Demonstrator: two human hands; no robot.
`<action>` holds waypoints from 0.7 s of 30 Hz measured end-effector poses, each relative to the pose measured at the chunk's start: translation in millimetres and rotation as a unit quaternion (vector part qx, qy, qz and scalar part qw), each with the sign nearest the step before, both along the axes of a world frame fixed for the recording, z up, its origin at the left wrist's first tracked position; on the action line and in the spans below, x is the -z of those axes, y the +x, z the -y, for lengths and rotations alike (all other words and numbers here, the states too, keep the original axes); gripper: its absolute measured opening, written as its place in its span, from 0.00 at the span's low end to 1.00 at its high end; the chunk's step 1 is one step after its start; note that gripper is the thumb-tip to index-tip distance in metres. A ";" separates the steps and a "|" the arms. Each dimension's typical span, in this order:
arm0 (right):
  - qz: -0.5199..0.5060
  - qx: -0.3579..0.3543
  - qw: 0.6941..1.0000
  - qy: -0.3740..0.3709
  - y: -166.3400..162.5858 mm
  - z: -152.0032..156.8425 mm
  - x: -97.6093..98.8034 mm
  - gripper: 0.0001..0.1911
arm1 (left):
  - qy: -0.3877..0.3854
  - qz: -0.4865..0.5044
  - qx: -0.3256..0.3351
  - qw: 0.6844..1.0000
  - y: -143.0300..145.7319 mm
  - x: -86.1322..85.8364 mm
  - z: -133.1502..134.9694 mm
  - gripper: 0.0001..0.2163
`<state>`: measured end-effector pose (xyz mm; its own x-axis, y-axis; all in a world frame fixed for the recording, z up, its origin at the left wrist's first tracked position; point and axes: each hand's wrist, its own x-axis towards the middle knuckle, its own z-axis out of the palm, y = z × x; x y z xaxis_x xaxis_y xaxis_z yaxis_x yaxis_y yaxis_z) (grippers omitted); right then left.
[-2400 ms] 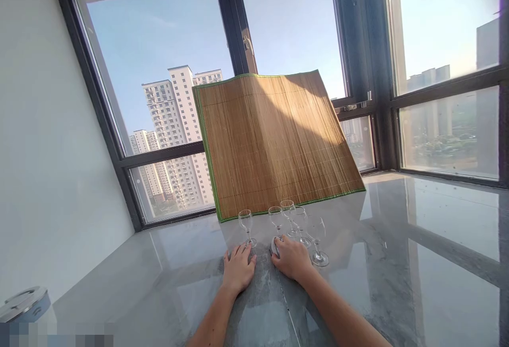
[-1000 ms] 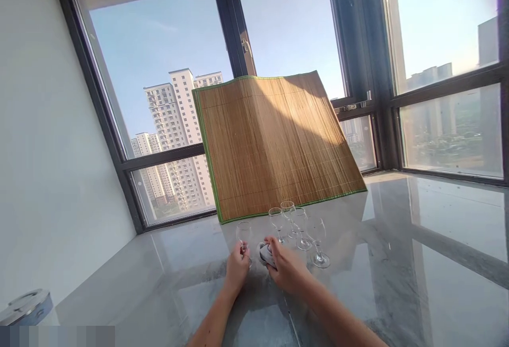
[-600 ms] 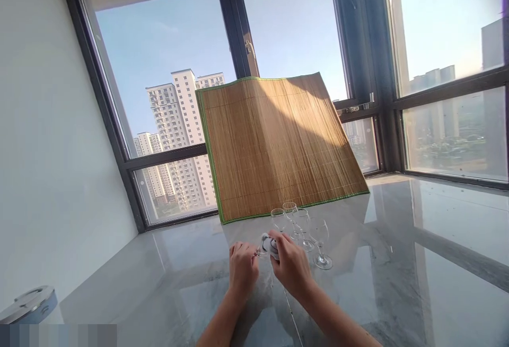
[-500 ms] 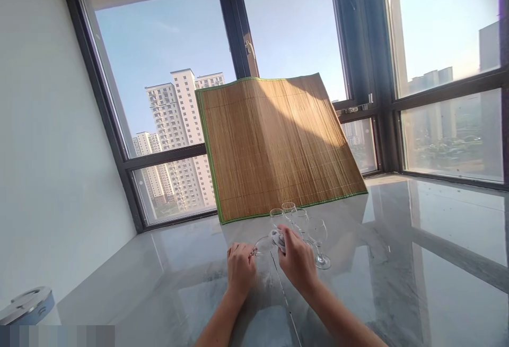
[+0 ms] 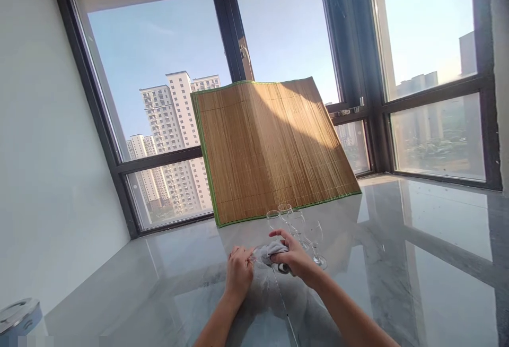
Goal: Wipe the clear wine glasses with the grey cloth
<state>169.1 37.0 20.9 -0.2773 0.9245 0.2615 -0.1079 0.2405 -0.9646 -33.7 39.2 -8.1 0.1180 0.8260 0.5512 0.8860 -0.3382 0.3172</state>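
A clear stemmed glass (image 5: 260, 256) lies sideways between my hands, low over the grey counter. My left hand (image 5: 239, 270) is closed around its stem end, at the glass's left. In my right hand (image 5: 296, 257) a bunched grey-white cloth (image 5: 277, 250) is pressed to the bowl; the index finger sticks out above it. Just beyond my right hand stand several upright stemmed glasses (image 5: 296, 220), the nearest one (image 5: 317, 235) at the right. My right hand partly hides them.
A bamboo mat (image 5: 274, 150) with green edging leans against the window behind the glasses. The glossy marble-look counter (image 5: 191, 288) has a dark seam down the middle. A white and blue canister (image 5: 22, 318) stands at the lower left.
My right hand has turned and slid slightly with the cloth along the bowl, its index finger now lifted. My left hand keeps its hold. The whole view has shifted a little.
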 end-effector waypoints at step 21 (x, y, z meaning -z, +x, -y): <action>0.151 0.653 0.741 0.036 152.3 -42.8 15.4 0.23 | -0.149 0.326 0.158 0.920 30.7 37.3 -5.5 0.22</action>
